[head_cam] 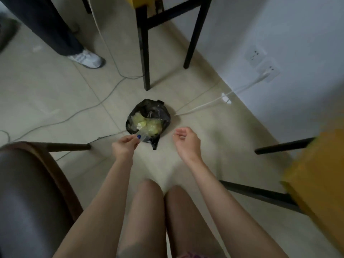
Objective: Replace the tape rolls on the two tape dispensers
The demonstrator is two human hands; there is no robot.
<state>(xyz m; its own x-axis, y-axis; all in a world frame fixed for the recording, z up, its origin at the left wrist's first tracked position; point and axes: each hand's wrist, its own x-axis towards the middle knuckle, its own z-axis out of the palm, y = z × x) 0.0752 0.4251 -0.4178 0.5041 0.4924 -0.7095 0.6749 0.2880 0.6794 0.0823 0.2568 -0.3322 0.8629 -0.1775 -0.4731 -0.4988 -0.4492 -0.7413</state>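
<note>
the left hand pinches a clear scrap with a blue mark, at the 7 o'clock edge of the black rubbish bag on the tiled floor — inside the bag lies crumpled yellowish tape. the right hand, at the bag's 4 o'clock, hangs with fingers loosely curled, holding nothing. a white shoe stands at 10 o'clock — well apart.
</note>
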